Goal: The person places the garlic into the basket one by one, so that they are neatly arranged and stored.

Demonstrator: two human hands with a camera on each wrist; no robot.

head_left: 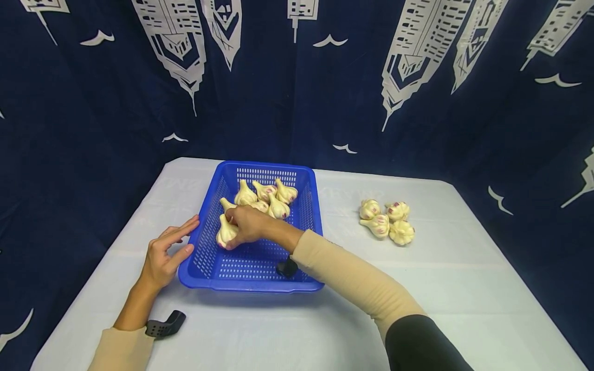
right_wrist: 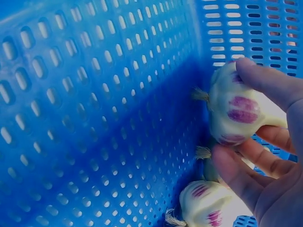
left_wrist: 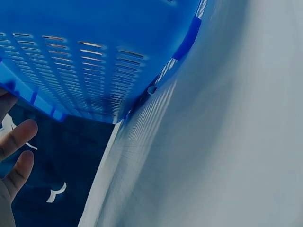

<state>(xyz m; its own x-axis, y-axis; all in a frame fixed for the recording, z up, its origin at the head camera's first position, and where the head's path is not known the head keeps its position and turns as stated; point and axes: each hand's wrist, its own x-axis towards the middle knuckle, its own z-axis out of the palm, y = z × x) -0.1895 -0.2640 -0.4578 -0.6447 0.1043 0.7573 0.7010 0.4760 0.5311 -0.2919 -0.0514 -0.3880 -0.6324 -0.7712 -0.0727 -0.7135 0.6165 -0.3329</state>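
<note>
The blue, rectangular, perforated basket [head_left: 250, 285] appears to be made of smooth plastic, with a soft gloss along its rim. The white, purple-streaked garlic bulbs [head_left: 401, 233] are covered by smooth skins with a faint sheen, roughened at the base by fibrous, tan root tufts [right_wrist: 200, 95]. Matt fabric is seen in the lightly creased white tablecloth [head_left: 468, 273], the navy, white-printed cloth backdrop [head_left: 297, 113] and the beige knit-like sleeves [head_left: 345, 275].

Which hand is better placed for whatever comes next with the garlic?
Probably the right hand: it grips a garlic bulb inside the blue basket, while the left hand is outside at the basket's edge, holding no garlic.
</note>
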